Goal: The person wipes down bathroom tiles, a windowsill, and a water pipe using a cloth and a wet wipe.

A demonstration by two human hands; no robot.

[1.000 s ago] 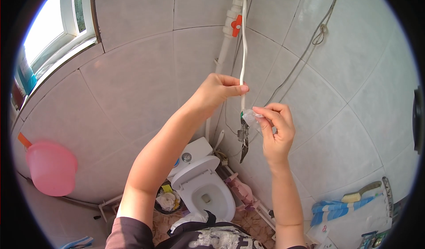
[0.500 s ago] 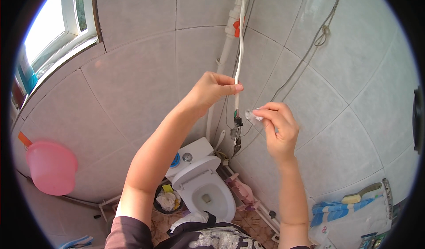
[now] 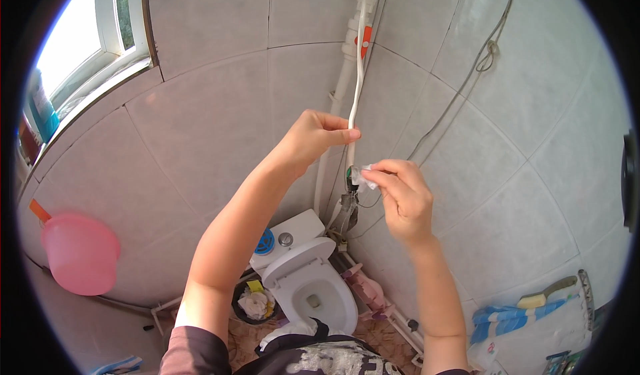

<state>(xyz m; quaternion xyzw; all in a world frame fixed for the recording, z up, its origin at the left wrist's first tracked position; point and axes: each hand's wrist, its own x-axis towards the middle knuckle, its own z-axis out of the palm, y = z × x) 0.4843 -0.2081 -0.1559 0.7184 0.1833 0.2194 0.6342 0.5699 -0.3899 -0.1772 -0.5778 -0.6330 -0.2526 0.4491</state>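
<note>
Between thumb and fingers, my left hand (image 3: 321,135) pinches a white cable (image 3: 355,102) that hangs down from above in the corner of the room. Below that grip, the cable's end (image 3: 351,183) shows a bit of green and black, with dark and greyish wrapped parts hanging under it. A crumpled white tissue (image 3: 365,177) is held in the fingertips of my right hand (image 3: 403,195). The tissue touches or lies just in front of the green and black part; which of the two I cannot tell.
Below stands a white toilet (image 3: 317,288), with a waste bin (image 3: 255,303) to its left. A white pipe with a red valve handle (image 3: 363,42) runs up the corner. On the left wall hangs a pink basin (image 3: 81,254); a grey cord (image 3: 460,88) crosses the right wall.
My right hand has moved left with the tissue, up to the cable's dark end. The left hand keeps its pinch, and the cable's lower part has shifted slightly left.
</note>
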